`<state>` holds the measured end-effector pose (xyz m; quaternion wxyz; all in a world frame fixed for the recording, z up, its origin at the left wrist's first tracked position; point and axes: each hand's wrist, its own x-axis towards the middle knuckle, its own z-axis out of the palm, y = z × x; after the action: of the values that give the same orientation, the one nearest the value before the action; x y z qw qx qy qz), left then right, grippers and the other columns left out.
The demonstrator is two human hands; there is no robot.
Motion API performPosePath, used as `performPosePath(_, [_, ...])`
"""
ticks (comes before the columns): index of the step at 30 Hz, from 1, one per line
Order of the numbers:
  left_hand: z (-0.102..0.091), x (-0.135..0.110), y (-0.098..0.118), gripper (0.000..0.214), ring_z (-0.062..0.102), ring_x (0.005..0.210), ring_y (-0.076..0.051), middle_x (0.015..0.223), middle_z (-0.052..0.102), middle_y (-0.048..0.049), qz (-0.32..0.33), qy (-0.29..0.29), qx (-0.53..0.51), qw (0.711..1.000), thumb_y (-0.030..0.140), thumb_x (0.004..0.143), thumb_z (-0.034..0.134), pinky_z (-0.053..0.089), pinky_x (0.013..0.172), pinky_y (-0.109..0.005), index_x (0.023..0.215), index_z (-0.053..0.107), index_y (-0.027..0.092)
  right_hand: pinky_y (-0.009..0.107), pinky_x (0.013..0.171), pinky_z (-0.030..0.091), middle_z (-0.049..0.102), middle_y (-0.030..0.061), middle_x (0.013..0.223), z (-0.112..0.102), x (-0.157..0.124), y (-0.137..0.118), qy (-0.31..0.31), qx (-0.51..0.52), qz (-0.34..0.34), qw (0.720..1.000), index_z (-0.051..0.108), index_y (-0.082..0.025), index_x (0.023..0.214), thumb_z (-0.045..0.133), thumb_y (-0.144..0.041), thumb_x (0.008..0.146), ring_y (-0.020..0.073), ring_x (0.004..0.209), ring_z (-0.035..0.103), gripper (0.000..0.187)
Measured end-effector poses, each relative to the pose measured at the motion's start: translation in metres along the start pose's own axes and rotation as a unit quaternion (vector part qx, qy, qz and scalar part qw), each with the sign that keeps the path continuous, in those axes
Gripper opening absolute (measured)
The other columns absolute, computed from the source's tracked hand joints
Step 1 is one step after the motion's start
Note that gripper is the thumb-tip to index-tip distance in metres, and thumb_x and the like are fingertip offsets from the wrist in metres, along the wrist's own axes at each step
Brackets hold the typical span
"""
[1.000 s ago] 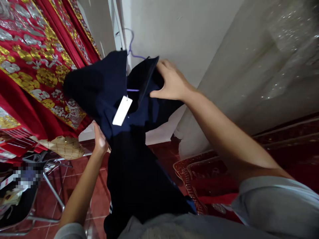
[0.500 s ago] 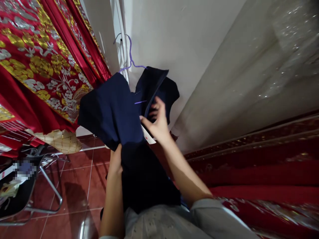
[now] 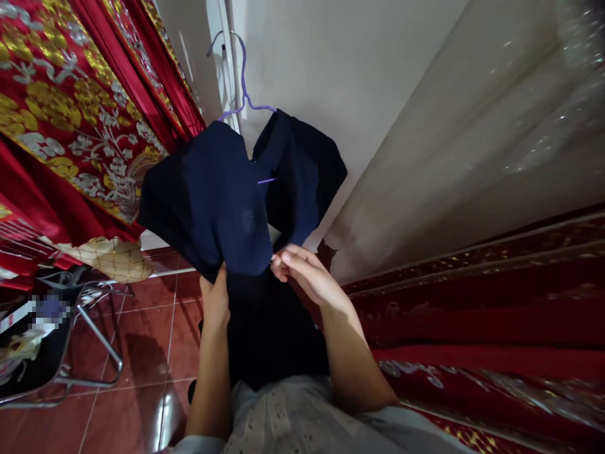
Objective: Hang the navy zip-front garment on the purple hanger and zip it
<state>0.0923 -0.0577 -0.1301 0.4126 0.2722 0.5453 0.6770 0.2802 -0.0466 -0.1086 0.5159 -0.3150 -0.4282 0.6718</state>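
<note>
A dark blue garment (image 3: 227, 195) with wide shoulders and a front opening hangs on a purple wire hanger (image 3: 244, 94) by the wall. My left hand (image 3: 216, 299) is closed on the garment's lower left edge, thumb on the outside and the other fingers hidden behind the cloth. At the lower end of the front opening, the fingertips of my right hand (image 3: 302, 271) pinch the garment's edge. Part of a white tag (image 3: 274, 234) shows inside the opening, just above those fingers. Black cloth (image 3: 274, 328) fills the space between my forearms.
Red drapery (image 3: 89, 120) with gold and silver embroidery hangs on the left. Below it stands a black folding chair (image 3: 101, 334) with items on its seat, on red floor tiles (image 3: 146, 353). Clear plastic sheeting (image 3: 454, 164) and more red cloth (image 3: 472, 315) lie to the right.
My right hand has moved down from inside the right front panel to the lower opening and closed on its edge. The lifted panel has fallen flat, covering most of the white tag.
</note>
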Motion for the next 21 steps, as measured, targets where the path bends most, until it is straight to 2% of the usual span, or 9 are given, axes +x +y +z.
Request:
performPosePath(2, [0.004,-0.010,-0.001,0.041,0.066,0.124,-0.025,0.121,0.074,-0.0090,0.017,-0.043,0.001,0.999,0.037,0.077,0.084,0.051,0.110,-0.035,0.112,0.073,0.018,0.025,0.062,0.038,0.061,-0.0027,0.074,0.008,0.001,0.002,-0.034,-0.030,-0.020,0.999,0.063,-0.020,0.100,0.080,-0.040,0.081,0.0098,0.064,0.052,0.032])
performPosePath(6, [0.012,-0.024,0.003,0.045,0.069,0.120,-0.027,0.118,0.075,-0.0100,0.004,-0.097,-0.018,0.995,0.045,0.075,0.086,0.052,0.109,-0.036,0.109,0.075,0.017,0.024,0.065,0.038,0.058,-0.0047,0.075,0.016,0.011,0.019,-0.028,-0.059,-0.006,0.998,0.061,-0.020,0.099,0.084,-0.034,0.075,0.0088,0.064,0.050,0.036])
performPosePath(9, [0.012,-0.026,0.007,0.051,0.068,0.122,-0.028,0.119,0.075,-0.0104,-0.021,-0.088,-0.030,0.995,0.046,0.072,0.088,0.052,0.110,-0.038,0.112,0.074,0.017,0.025,0.063,0.038,0.056,-0.0052,0.073,0.020,0.020,0.030,0.003,-0.094,-0.008,0.996,0.060,-0.020,0.099,0.080,-0.035,0.076,0.0096,0.063,0.049,0.034])
performPosePath(12, [0.009,-0.025,0.011,0.057,0.066,0.125,-0.030,0.121,0.074,-0.0100,-0.039,-0.082,-0.041,0.995,0.045,0.070,0.090,0.053,0.110,-0.039,0.117,0.072,0.019,0.026,0.062,0.038,0.055,-0.0044,0.072,0.026,0.023,0.036,0.037,-0.156,-0.031,0.987,0.059,-0.020,0.095,0.073,-0.034,0.081,0.0110,0.062,0.049,0.024])
performPosePath(16, [0.005,-0.024,0.012,0.060,0.064,0.127,-0.029,0.124,0.073,-0.0089,-0.059,-0.083,-0.032,0.994,0.046,0.072,0.089,0.052,0.111,-0.039,0.124,0.069,0.022,0.027,0.066,0.040,0.054,-0.0025,0.071,0.031,0.021,0.042,0.025,-0.192,-0.071,0.978,0.058,-0.021,0.087,0.065,-0.032,0.087,0.0133,0.066,0.051,0.013])
performPosePath(21, [0.001,-0.023,0.007,0.064,0.060,0.133,-0.028,0.133,0.069,-0.0079,-0.066,-0.076,-0.018,0.995,0.054,0.072,0.087,0.048,0.114,-0.035,0.125,0.068,0.025,0.026,0.063,0.037,0.052,-0.0020,0.072,0.025,0.018,0.047,0.015,-0.205,-0.099,0.974,0.055,-0.021,0.082,0.056,-0.028,0.091,0.0124,0.065,0.047,0.011])
